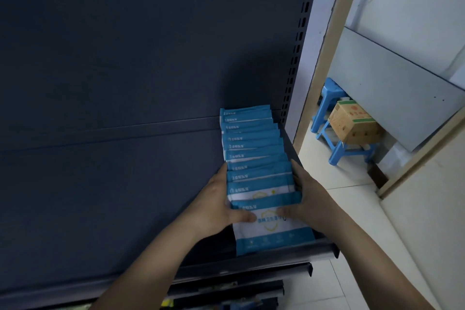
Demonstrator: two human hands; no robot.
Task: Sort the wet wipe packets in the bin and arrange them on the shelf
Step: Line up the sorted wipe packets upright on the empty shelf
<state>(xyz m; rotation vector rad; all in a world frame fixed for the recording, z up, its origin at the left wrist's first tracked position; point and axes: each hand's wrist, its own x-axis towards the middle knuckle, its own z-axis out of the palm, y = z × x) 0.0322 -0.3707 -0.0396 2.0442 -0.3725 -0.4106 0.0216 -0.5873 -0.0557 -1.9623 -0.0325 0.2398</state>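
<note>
a row of wet wipe packets (254,153) lies at the right end of the dark grey shelf (113,184). about 10 blue and white packets overlap like tiles, from the back panel (151,45) to the shelf's front edge. the front packet (273,233) lies flattest, its white face with a shield print up and its blue lower band reaching the front lip of the shelf.

both hands flank the near half of the row. the left hand (221,206) lies against the row's left side. its fingers are stretched straight along the packet edges towards the back, and its thumb is laid flat across the white face of the front packet. the right hand (310,199) mirrors it on the right side. its fingers are extended along the edges, and its thumb tip rests on the same white face, near the left thumb but apart from it. neither hand curls round a packet. the row sits pressed between the 2 hands, and the far half of it lies beyond the fingertips, untouched.

the perforated upright (299,40) stands just right of the row's far end. past it, on the pale tiled floor (327,173), stand blue plastic stools (327,106), and a cardboard box (352,121) rests on 1 of them. a grey board (402,88) leans behind the stools.
</note>
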